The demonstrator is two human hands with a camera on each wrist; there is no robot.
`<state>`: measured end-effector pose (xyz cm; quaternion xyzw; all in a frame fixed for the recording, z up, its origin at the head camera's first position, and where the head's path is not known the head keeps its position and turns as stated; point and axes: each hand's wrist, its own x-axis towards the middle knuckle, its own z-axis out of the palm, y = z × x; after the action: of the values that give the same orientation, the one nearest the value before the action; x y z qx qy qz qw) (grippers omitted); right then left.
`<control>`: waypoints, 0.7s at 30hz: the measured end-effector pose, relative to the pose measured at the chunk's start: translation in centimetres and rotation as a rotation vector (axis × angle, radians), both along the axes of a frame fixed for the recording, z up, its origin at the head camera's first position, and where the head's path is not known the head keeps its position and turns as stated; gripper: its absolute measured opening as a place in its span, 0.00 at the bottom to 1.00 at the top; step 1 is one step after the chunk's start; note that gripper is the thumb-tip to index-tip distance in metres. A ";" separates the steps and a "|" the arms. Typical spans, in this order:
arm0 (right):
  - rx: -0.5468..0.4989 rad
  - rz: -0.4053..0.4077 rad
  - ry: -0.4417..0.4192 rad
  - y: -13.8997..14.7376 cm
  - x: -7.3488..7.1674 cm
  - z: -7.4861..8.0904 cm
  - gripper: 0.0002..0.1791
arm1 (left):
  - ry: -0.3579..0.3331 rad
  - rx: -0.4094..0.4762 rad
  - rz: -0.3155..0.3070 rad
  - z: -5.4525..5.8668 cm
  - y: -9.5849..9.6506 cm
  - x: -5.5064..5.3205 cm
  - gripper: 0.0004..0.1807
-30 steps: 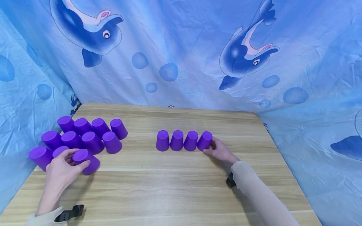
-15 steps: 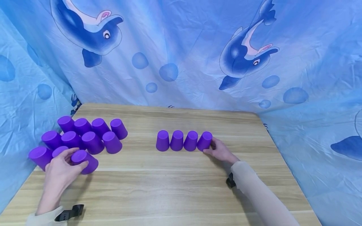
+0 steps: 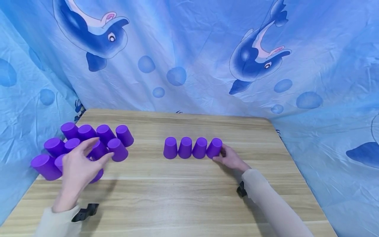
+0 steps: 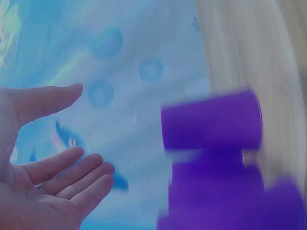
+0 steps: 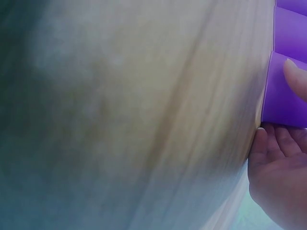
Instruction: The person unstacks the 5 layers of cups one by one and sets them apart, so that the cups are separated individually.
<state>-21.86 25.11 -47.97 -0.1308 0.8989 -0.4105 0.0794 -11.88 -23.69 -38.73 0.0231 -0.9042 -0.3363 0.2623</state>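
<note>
Upside-down purple cups stand on the wooden table in two groups. My right hand (image 3: 232, 159) holds the rightmost cup (image 3: 214, 148) of a short row, touching its right side. In the right wrist view, the thumb (image 5: 296, 79) lies across that cup (image 5: 278, 100). My left hand (image 3: 80, 164) hovers over the cluster on the left with thumb and fingers spread, holding nothing. Below it, a front-row cup (image 3: 97, 176) is mostly hidden. The left wrist view has the bare palm (image 4: 53, 191) apart from a blurred cup (image 4: 211, 122).
Beside the held cup stand several more in line, including one at the row's left end (image 3: 170, 148). The left cluster forms rows; one cup (image 3: 117, 150) is at its right edge. A blue dolphin-print curtain (image 3: 189, 59) surrounds the table (image 3: 165, 197).
My left hand has let go of the front-row cup and moved up and to the right, over the cluster. The right hand and its row have stayed put.
</note>
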 end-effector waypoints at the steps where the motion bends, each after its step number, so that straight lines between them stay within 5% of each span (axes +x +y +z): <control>1: -0.003 0.003 0.002 0.0 0.0 0.0 0.29 | 0.011 -0.001 -0.033 -0.1 0.8 -0.4 0.37; 8: -0.009 0.005 0.014 0.0 0.0 0.0 0.28 | -0.113 0.230 -0.350 -1.5 6.8 -3.4 0.37; 11: -0.010 0.018 0.033 0.0 0.0 -0.1 0.28 | -0.154 0.313 -0.430 -2.3 9.0 -4.5 0.38; 16: -0.021 0.020 0.020 0.0 -0.1 -0.1 0.28 | -0.184 0.412 -0.466 -3.7 12.2 -6.1 0.40; 21: -0.023 0.016 0.020 0.0 0.0 0.0 0.28 | -0.203 0.444 -0.428 -5.0 14.4 -7.7 0.41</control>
<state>-21.91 25.10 -48.02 -0.1433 0.8939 -0.4186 0.0721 -19.56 -9.31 -43.75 -0.0774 -0.8147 -0.5687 0.0829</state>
